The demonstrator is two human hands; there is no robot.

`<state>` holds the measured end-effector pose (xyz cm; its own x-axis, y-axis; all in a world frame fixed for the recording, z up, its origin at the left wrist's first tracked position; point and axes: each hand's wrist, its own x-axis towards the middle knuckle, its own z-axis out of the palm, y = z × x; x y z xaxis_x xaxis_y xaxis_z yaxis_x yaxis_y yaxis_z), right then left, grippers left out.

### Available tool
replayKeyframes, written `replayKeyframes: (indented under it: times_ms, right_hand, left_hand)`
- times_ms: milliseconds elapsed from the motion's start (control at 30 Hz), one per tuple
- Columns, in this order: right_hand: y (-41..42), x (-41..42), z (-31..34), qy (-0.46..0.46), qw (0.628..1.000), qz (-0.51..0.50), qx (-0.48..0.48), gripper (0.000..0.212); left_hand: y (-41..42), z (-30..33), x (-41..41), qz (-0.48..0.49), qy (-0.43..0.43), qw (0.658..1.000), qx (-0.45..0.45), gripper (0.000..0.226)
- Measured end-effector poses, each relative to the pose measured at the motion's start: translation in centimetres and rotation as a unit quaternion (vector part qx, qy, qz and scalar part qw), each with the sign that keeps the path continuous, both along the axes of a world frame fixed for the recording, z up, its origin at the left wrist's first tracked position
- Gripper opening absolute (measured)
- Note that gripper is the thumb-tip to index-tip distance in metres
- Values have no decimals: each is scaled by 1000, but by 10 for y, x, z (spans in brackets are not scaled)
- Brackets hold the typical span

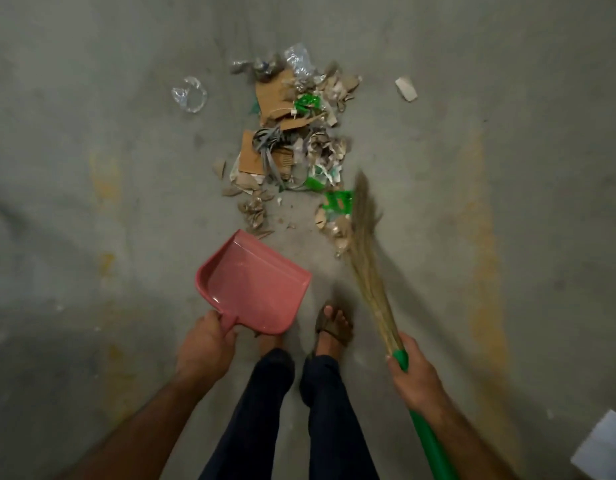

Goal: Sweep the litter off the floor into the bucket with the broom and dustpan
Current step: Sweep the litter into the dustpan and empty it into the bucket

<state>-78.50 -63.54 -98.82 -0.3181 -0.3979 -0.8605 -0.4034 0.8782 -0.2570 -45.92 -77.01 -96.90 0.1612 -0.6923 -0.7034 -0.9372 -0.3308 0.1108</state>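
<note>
While both hands are occupied, the scene from the head camera reads as follows.

Left hand: the left hand (204, 344) has its fingers curled round the short handle of the dustpan (252, 284), holding it above the floor.
Dustpan: smooth, glossy pink plastic, a shallow scoop with raised side walls and a flat open lip that points toward the litter; nothing lies inside it.
Right hand: the right hand (415, 374) grips the broom (365, 258) where the bristle bundle meets the handle.
Broom: a long tapering sheaf of dry, straw-coloured grass fibres bound into a smooth green plastic tube; its feathery tip is blurred and lies at the near right edge of the litter.
Litter: the litter (292, 143) forms a loose elongated heap ahead of the feet, with torn brown cardboard, crumpled paper scraps, grey strapping, bright green plastic pieces and crinkled clear film.
Strays: a clear plastic wrapper (189, 94) lies left of the heap, and a small pale scrap (406, 88) lies to the right, both apart from it.
Floor: the floor (92, 168) is rough grey concrete with dull yellow stains.
Feet: sandalled feet (332, 323) stand just behind the dustpan.
</note>
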Motion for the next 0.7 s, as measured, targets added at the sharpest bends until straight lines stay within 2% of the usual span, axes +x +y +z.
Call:
replayKeyframes:
  times_ms: [167, 433, 600, 700]
  right_hand:
    - [-6, 15, 37, -8, 999, 23, -28, 59]
    - [18, 23, 113, 95, 988, -45, -116, 66]
    - [3, 58, 110, 13, 994, -8, -110, 67]
    - [-47, 87, 89, -84, 986, 106, -97, 60]
  left_hand:
    - [-2, 0, 27, 26, 37, 999, -28, 18]
    - [11, -4, 74, 72, 61, 995, -16, 16]
    - [25, -4, 102, 100, 64, 993, 9, 15]
    - [35, -6, 123, 108, 63, 992, 27, 16]
